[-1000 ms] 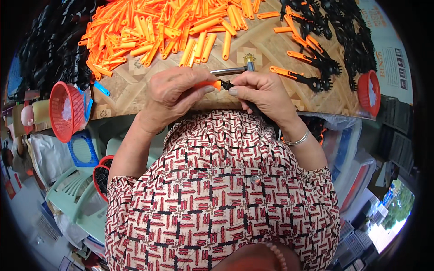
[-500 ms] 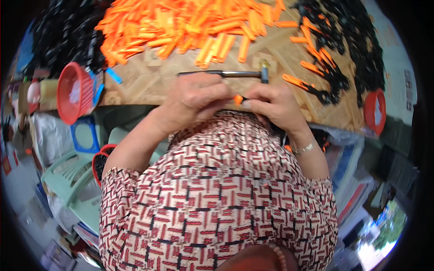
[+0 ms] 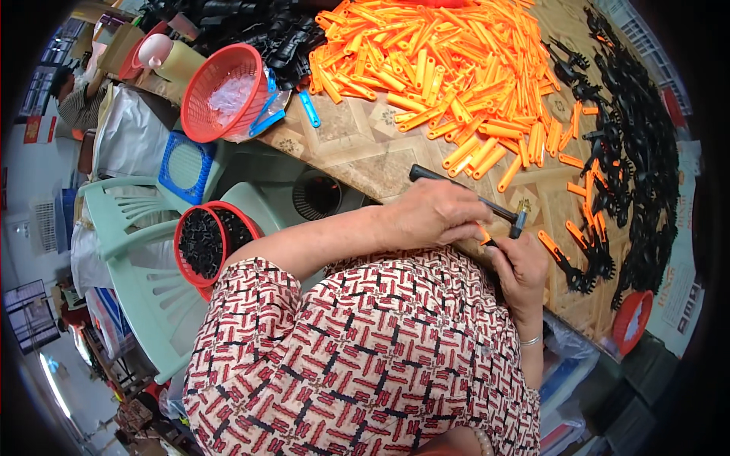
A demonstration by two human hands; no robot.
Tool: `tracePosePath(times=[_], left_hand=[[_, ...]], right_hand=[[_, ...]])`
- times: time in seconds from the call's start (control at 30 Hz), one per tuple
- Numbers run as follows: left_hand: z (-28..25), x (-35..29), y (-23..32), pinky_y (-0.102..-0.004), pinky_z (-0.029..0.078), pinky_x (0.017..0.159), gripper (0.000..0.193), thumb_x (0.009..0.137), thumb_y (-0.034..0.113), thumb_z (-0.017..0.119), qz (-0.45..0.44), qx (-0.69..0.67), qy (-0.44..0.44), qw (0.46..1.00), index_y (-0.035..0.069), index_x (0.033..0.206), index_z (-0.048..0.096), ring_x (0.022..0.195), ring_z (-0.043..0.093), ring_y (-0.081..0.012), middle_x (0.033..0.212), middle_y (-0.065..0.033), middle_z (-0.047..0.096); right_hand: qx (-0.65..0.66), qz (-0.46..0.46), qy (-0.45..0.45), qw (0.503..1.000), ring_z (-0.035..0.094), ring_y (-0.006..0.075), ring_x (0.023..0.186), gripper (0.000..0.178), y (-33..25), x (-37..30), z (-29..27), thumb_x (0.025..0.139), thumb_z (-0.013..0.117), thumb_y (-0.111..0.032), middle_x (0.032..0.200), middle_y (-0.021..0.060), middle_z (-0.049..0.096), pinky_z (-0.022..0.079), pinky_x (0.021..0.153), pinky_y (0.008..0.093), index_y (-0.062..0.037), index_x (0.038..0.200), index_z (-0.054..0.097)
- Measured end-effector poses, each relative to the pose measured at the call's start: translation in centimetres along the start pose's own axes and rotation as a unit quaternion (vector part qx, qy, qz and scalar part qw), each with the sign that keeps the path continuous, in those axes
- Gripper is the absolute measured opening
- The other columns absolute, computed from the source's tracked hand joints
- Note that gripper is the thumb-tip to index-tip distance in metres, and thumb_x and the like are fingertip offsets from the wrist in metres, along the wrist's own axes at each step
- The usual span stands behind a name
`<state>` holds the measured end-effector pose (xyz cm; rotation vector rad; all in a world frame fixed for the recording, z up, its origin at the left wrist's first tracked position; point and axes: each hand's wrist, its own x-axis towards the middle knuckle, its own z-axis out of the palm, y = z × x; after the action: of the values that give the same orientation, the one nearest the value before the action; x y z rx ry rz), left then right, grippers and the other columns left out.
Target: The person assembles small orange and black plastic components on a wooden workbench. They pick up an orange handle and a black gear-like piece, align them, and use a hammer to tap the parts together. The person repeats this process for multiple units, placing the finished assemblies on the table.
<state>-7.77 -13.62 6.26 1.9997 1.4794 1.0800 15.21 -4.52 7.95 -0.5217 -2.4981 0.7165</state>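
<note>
In front of my body at the table's edge, both hands are closed round one small piece. My left hand [image 3: 439, 214] pinches its orange handle [image 3: 484, 234], mostly hidden by the fingers. My right hand [image 3: 522, 267] grips the dark end of the same piece between thumb and fingers. Just beyond the hands lies a hammer [image 3: 498, 210] with a black grip and a metal head. To the right rest several joined pieces [image 3: 582, 254], orange handles with black toothed heads. A big heap of loose orange handles [image 3: 449, 68] spreads across the far side of the table.
Black parts [image 3: 646, 190] pile along the right edge, more [image 3: 258, 38] at the far left. A red basket [image 3: 199, 106] with clear plastic bits stands beside blue strips [image 3: 309, 109]. A small red basket [image 3: 642, 323] is at the right corner. Left are green chairs [image 3: 125, 205] and red tubs [image 3: 182, 251].
The view has swung, so the table now appears slanted and the hands sit further right and lower. Both hands still hold the orange and dark piece.
</note>
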Motion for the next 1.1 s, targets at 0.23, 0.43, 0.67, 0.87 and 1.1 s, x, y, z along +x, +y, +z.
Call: tracePosePath(times=[0.23, 0.43, 0.67, 0.87, 1.1], left_hand=[[-10.5, 0.3, -7.8, -0.0474, 0.044, 0.099, 0.046, 0.094, 0.036, 0.070, -0.139, 0.336, 0.300, 0.882, 0.013, 0.132, 0.066, 0.119, 0.055, -0.0321, 0.126, -0.0147, 0.062], [-10.8, 3.9, -17.6, -0.0677, 0.029, 0.109, 0.086, 0.085, 0.085, 0.051, -0.226, 0.516, 0.308, 0.767, 0.030, 0.151, 0.051, 0.142, 0.030, -0.0453, 0.157, -0.0200, 0.039], [-6.5, 9.2, -12.3, -0.0703, 0.016, 0.118, 0.085, 0.084, 0.085, 0.050, -0.046, 0.470, 0.154, 0.868, 0.036, 0.152, 0.048, 0.151, 0.030, -0.0406, 0.164, -0.0085, 0.036], [-4.9, 7.8, -9.3, -0.0599, 0.027, 0.119, 0.061, 0.093, 0.064, 0.057, 0.102, 0.352, 0.053, 0.929, 0.029, 0.143, 0.058, 0.150, 0.035, -0.0327, 0.158, -0.0059, 0.045], [-4.6, 4.2, -7.6, -0.0532, 0.037, 0.115, 0.042, 0.092, 0.045, 0.071, 0.092, 0.265, 0.033, 0.959, 0.021, 0.127, 0.069, 0.147, 0.041, -0.0298, 0.146, -0.0008, 0.058]], right_hand=[[0.028, 0.132, 0.078, 0.988, 0.054, 0.0231, 0.068, 0.015, 1.1, -4.1, 0.2, 0.082, 0.079, 0.000, 0.074, 0.0092, 0.063, 0.042, 0.063, 0.0354, 0.0005, 0.095, 0.073], [0.000, 0.159, 0.092, 0.983, 0.053, 0.0193, 0.066, 0.010, 0.9, -4.2, -0.2, 0.088, 0.076, -0.002, 0.070, 0.0059, 0.059, 0.041, 0.062, 0.0327, 0.0007, 0.097, 0.073], [-0.009, 0.128, 0.106, 0.986, 0.054, 0.0174, 0.067, 0.008, 0.1, -4.1, 1.4, 0.088, 0.076, -0.001, 0.070, 0.0051, 0.062, 0.041, 0.061, 0.0318, 0.0009, 0.096, 0.073], [-0.002, 0.167, 0.123, 0.978, 0.054, 0.0167, 0.066, 0.009, 1.2, -5.0, 1.4, 0.090, 0.075, -0.003, 0.069, 0.0058, 0.064, 0.041, 0.059, 0.0323, 0.0013, 0.097, 0.073], [0.055, 0.214, 0.158, 0.962, 0.055, 0.0154, 0.064, 0.008, 2.8, -5.7, 1.8, 0.092, 0.074, -0.004, 0.068, 0.0059, 0.062, 0.042, 0.058, 0.0308, 0.0018, 0.098, 0.073]])
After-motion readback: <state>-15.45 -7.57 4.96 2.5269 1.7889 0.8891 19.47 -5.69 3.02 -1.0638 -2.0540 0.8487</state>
